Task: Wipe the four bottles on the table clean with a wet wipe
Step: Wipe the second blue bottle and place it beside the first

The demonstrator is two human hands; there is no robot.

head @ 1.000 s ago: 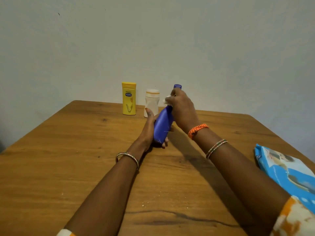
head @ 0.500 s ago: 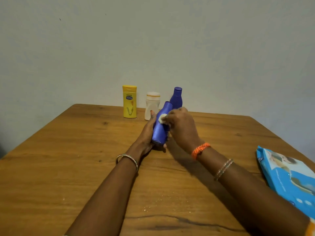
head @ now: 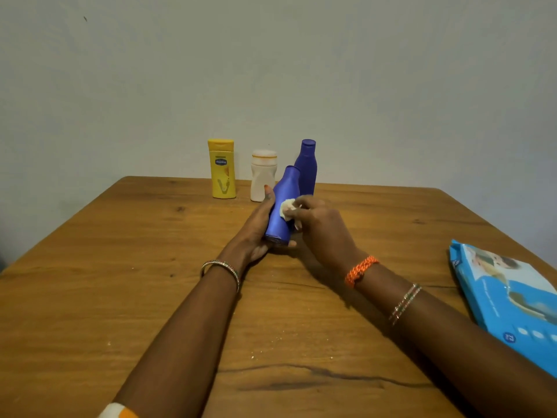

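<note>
While the left hand (head: 256,233) wraps around the lower body of a blue bottle (head: 281,212), fingers closed along its left side and underneath its base, the bottle leans tilted, cap end pointing away toward the wall and base raised just off the table (head: 120,267). Right hand (head: 322,230): closed, fingertips pinching a small crumpled white wet wipe (head: 287,208), which is pressed against the right side of the held bottle at mid-body. Left wrist: one thin beaded bangle (head: 221,271). Right wrist: an orange braided band (head: 360,270), with a pair of thin beaded bangles (head: 405,303) further up the forearm. A patch of white and orange sleeve (head: 119,411) shows at the lower edge on the left arm.

Behind the hands, near the far edge of the table and close to the wall, three bottles stand upright in a row. From left: a yellow bottle (head: 222,168) with a dark oval label; a white bottle (head: 262,176) with a pale cap and an orange ring under it; a second blue bottle (head: 306,165), partly hidden behind the held one. The yellow and white bottles stand apart from each other; the white one sits just beside the held bottle's neck as seen from here.

At the right edge of the table, well apart from the bottles, lies a flat blue wipes pack (head: 509,300), partly cut off by the frame. Table surface: brown wood grain, with a few pale crumbs scattered near the forearms.
</note>
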